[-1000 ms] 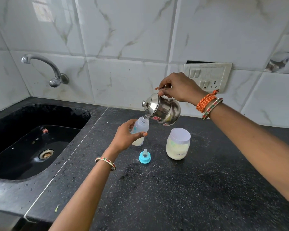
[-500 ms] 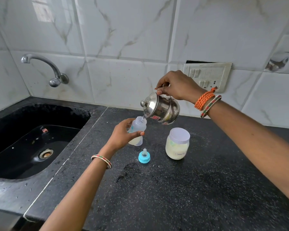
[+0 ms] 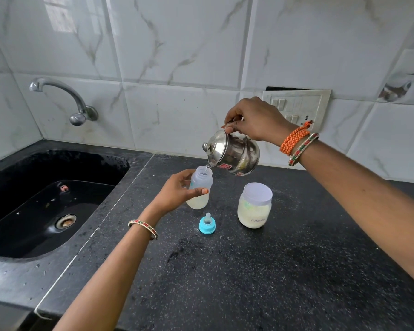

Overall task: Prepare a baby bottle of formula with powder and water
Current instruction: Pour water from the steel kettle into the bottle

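My left hand (image 3: 177,192) grips a small clear baby bottle (image 3: 200,187), open at the top, with pale liquid in its lower part. My right hand (image 3: 253,120) holds a steel pot (image 3: 234,154) with a knobbed lid by its top handle, tilted left so its spout is at the bottle's mouth; a thin stream of water runs in. The bottle's blue cap with teat (image 3: 207,224) stands on the black counter (image 3: 249,271) just in front. To the right is a lidded jar of formula powder (image 3: 254,205), labelled "Formula".
A black sink (image 3: 41,206) with a drain takes up the left side, with a steel tap (image 3: 65,99) on the tiled wall above it. A white switch and socket panel (image 3: 299,106) sits on the wall behind my right hand.
The pot has stayed tilted over the bottle and the pouring goes on. Both hands hold nearly the same positions, and the bottle has tipped slightly.
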Demonstrator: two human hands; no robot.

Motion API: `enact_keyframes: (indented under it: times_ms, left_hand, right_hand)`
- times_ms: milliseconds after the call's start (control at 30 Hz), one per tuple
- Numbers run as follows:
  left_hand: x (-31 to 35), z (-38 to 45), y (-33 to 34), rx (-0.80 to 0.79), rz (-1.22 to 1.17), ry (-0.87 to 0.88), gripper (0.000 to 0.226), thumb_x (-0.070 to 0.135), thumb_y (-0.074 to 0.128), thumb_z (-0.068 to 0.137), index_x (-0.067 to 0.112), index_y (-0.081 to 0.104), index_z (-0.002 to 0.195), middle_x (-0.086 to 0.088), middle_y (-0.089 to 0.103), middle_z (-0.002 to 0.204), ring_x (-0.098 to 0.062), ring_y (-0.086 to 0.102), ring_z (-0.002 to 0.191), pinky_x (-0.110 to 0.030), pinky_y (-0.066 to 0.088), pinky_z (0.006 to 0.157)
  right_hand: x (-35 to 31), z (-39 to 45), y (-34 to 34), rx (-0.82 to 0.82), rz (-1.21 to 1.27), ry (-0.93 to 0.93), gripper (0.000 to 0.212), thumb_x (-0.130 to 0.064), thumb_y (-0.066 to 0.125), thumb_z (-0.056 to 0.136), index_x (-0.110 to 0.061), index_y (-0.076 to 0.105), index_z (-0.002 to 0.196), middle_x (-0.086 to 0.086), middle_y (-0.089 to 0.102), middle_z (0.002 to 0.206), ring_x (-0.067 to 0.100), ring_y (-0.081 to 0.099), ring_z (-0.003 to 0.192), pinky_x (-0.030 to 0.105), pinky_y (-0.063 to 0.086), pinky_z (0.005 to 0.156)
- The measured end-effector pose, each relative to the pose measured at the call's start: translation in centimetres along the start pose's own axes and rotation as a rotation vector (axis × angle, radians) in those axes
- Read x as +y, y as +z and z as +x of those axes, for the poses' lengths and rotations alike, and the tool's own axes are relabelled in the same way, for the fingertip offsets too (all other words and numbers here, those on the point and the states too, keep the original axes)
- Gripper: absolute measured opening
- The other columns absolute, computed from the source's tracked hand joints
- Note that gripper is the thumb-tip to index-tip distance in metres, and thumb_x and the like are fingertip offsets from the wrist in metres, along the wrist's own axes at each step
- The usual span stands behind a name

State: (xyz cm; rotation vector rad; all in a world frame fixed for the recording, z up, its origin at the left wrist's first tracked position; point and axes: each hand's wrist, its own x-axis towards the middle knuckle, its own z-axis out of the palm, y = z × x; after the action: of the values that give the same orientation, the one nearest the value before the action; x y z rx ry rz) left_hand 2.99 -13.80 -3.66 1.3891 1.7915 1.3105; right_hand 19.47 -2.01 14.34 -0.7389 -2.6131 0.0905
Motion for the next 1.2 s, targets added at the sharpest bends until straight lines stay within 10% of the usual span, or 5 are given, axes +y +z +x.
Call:
enact_keyframes:
  times_ms: [400,633,1200]
  left_hand:
    - [0.7,0.0,-0.8,-0.149,-0.083,0.003,0.049,0.025,0.067,0.083,0.023,0.050,0.129,0.003,0.060,0.124,-0.013,0.057,0.114,-0.039,0.045,0.103]
    - [0.6,-0.4,-1.5,-0.220,-0.326,-0.065,0.082,0.060,0.082,0.050,0.029,0.055,0.122,0.004,0.066,0.118,-0.012,0.063,0.108,-0.030,0.055,0.077]
    - [0.9,-0.2,-1.9,-0.195,-0.361,-0.094,0.091,0.059,0.084,0.045,0.026,0.055,0.124,-0.001,0.063,0.125,-0.023,0.059,0.117,-0.050,0.052,0.091]
  right_hand:
    - [-0.3,0.4,-0.4,-0.059,0.039,-0.001,0.018,-0.024,0.070,0.085,-0.016,0.074,0.100,-0.006,0.063,0.079,0.014,0.059,0.079,0.029,0.047,0.070]
    - [-0.4,0.7,-0.8,-0.035,0.044,-0.008,0.016,-0.023,0.070,0.084,-0.017,0.074,0.099,-0.003,0.067,0.084,0.014,0.059,0.080,0.042,0.054,0.081]
    - [-0.7,0.9,-1.5,0.001,0.058,-0.005,0.015,-0.022,0.069,0.085,-0.017,0.073,0.099,0.003,0.072,0.094,0.017,0.061,0.082,0.036,0.053,0.077]
